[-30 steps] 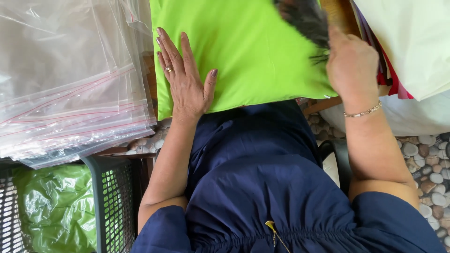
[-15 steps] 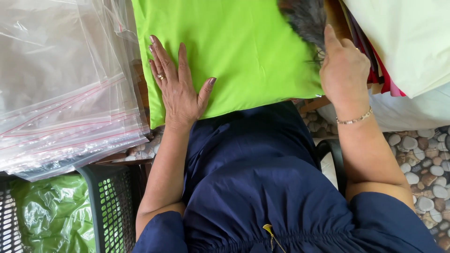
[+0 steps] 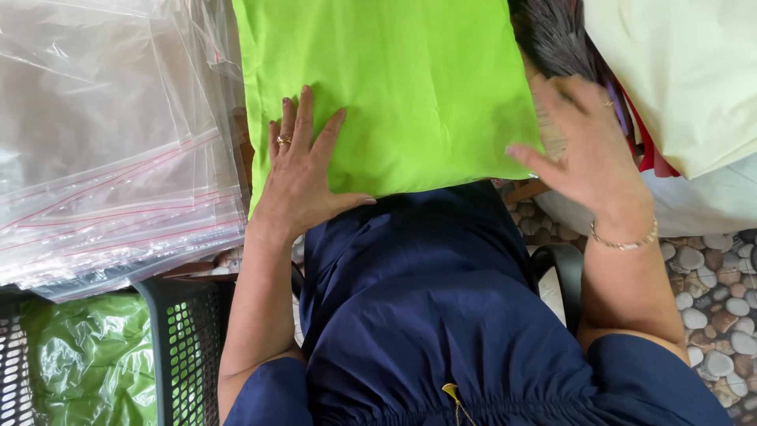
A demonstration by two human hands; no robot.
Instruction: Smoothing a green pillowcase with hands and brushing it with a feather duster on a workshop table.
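The green cloth (image 3: pixel 394 87) looks soft and light; left hand (image 3: pixel 300 177) lies flat on it, right hand (image 3: pixel 587 150) spreads its fingers wide at its edge, holding nothing

A thick stack of clear plastic zip bags (image 3: pixel 110 150) with red seal lines lies at the left. Below it stands a dark perforated plastic basket (image 3: pixel 185 347) holding a green item wrapped in clear plastic (image 3: pixel 91 355). At the upper right, a pale cream fabric bundle (image 3: pixel 686 71) overlaps a stack of coloured fabrics (image 3: pixel 650 162) showing red edges, with a white bundle (image 3: pixel 710 205) beneath. A dark feathery duster (image 3: pixel 556 35) pokes out beside them. The floor (image 3: pixel 721 300) bears a pebble pattern.
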